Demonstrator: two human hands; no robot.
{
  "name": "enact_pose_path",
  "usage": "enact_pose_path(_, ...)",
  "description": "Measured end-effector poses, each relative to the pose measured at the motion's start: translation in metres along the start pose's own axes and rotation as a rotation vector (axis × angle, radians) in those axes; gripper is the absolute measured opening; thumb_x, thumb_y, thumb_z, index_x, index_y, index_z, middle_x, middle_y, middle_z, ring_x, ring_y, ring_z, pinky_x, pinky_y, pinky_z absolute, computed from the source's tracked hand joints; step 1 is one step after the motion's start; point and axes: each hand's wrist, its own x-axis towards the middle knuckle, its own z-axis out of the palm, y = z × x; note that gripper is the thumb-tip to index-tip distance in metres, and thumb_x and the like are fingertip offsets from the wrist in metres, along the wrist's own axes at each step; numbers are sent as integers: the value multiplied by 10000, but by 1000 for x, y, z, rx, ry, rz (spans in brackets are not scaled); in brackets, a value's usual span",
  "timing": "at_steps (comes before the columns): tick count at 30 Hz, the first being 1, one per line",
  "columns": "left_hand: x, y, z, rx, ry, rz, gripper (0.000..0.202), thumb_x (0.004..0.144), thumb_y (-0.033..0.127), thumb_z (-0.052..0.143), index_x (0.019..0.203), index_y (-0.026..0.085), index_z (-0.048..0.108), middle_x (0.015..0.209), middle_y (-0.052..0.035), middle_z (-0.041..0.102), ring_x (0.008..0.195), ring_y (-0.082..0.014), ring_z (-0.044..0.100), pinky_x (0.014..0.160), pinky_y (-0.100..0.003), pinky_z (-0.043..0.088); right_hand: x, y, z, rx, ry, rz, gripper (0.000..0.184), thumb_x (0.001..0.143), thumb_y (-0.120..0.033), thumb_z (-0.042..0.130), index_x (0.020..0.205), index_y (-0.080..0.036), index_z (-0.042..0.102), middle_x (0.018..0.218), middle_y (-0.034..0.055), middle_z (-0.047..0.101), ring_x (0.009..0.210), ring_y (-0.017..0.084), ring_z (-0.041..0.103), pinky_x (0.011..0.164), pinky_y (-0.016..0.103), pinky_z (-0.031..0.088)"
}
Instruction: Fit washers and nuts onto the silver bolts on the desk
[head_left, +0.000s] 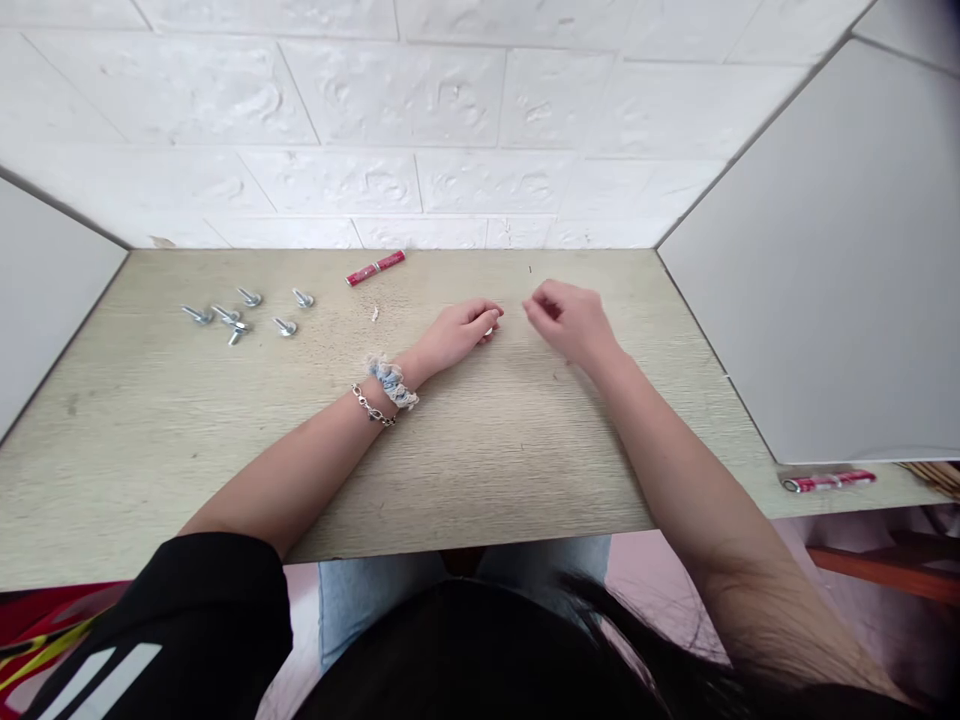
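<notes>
My left hand (457, 335) rests on the wooden tabletop with its fingers curled closed. A small white bit (489, 330) shows at its fingertips, too small to name. To the right of it, my right hand (571, 318) hovers at or just over the table, fingers curled in a pinch. Whatever it holds, if anything, is hidden. A tiny dark sliver (529, 269) lies behind the right hand. Beyond the left hand are a white scrap (375, 313) among fine crumbs and a red printed tube (375, 268).
Several metal bolts (285, 327) with wide heads lie at the left. A second red tube (829, 481) sits near the right front edge. White panels (825, 260) bound the tabletop (480, 450) on both sides, and a white brick-pattern wall (450, 180) stands behind it.
</notes>
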Motion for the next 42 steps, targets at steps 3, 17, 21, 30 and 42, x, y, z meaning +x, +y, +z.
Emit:
enact_pose_path(3,-2,2,-1,52,-3,-15,317,912,393,420,937,158,632,863,-44,651,781,-149,583,790,-302,480,2,6,-24,-74,54,109,402,887,-342,460,543,-205,304,542,0,376,557,120,347,591,303,272)
enact_pose_path(17,-6,3,-4,142,-25,-20,350,907,433,396,917,188,646,905,-50,679,818,-184,603,791,-326,499,-1,32,-32,-66,-454,456,124,775,-303,642,736,-203,580,837,23,673,643,138,569,590,284,403)
enact_pose_path(21,-5,-2,-3,118,-30,-22,347,899,431,401,949,191,648,926,-56,685,844,-190,611,800,-326,513,1,41,-42,-153,-267,492,117,820,-302,594,758,-203,583,884,50,677,804,186,594,647,298,403)
enact_pose_path(30,-8,3,-5,163,-35,-21,340,901,434,394,939,203,641,938,-57,692,846,-200,610,809,-327,488,1,74,-46,-382,-2,541,366,911,-165,353,1089,-178,673,1222,121,642,1109,275,585,772,362,398)
enact_pose_path(42,-2,-5,-12,-28,-58,-111,400,811,552,520,700,169,552,657,27,493,625,-113,422,646,-264,336,3,74,-26,-247,-219,358,319,937,-288,492,1121,-188,732,1192,104,622,1093,240,592,941,363,443)
